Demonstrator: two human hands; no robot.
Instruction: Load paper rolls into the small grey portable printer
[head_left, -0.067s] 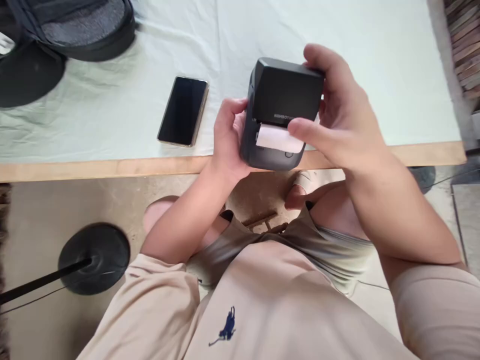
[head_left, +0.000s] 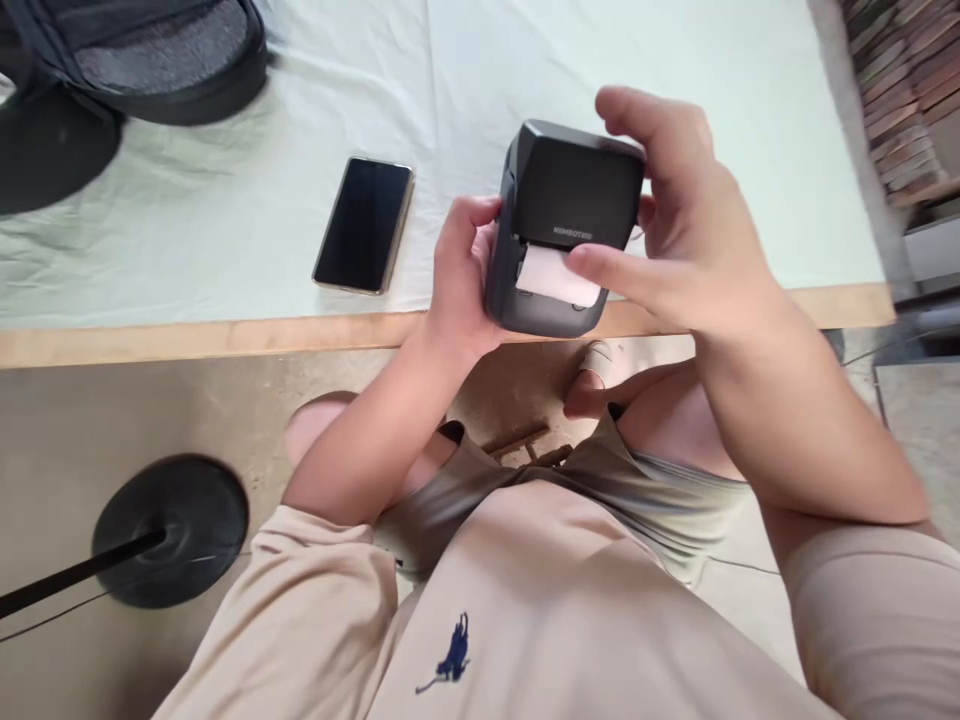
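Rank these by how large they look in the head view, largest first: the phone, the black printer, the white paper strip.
1. Black printer, though it is held nearer the camera.
2. Phone, flat on the table.
3. White paper strip, clearly smallest.

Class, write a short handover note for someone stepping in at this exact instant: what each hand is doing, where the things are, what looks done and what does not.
Left hand: grips the left side of the black label printer, held up over the table's near edge.
Right hand: wraps the printer's right side and top, forefinger laid on the white paper strip sticking out of the slot.
Phone: lies screen-up and dark on the white cloth, left of the printer, untouched.
Done: lid looks closed, paper shows at the slot.
Left: the strip is not torn off; the printer is not set down.
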